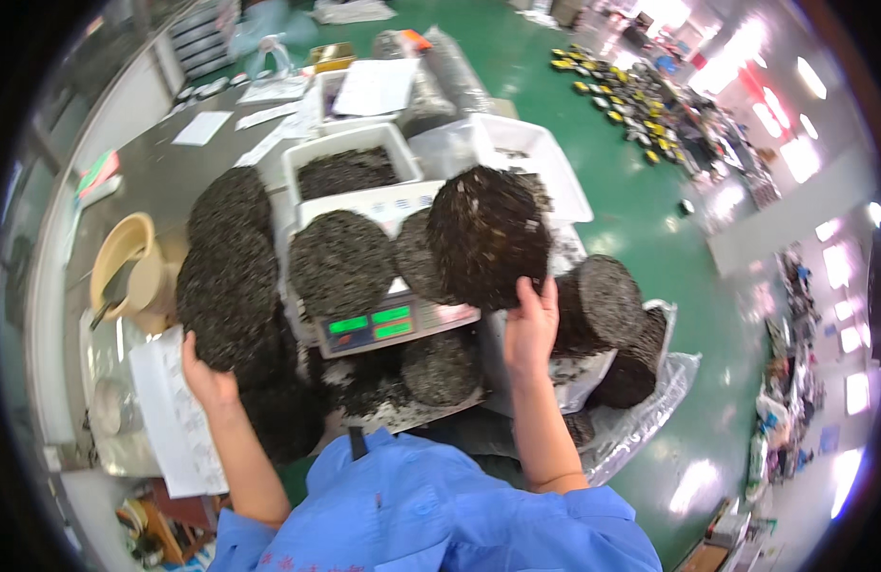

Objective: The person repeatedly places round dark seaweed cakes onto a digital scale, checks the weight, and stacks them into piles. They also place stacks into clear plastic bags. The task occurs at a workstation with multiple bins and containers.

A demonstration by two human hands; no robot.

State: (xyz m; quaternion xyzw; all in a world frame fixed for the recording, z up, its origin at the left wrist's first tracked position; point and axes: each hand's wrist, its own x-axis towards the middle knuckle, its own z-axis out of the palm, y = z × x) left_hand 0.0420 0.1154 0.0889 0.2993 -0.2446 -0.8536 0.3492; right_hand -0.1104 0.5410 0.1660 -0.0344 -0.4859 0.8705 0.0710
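Note:
My right hand [531, 329] grips the lower edge of a dark round cake of pressed, dried leafy material [490, 234], tilted up above the scale's right side. At the left, the fingers and thumb of my left hand [210, 379] are around the lower edge of another dark round cake [228, 303]. That one overlaps a further cake [233, 202] behind it. Between my hands stands a digital scale [440, 317] with lit green displays. On it lie a greyer round cake [341, 262] and a second one [420, 255], partly hidden by the cake in my right hand.
White tubs stand beyond the scale; the left tub [290, 172] holds dark crumbs. A yellowish basin [105, 257] and white papers [176, 419] are at left. More stacked cakes [607, 303] and plastic bags [641, 419] are at right. One cake [440, 370] lies before the scale among crumbs.

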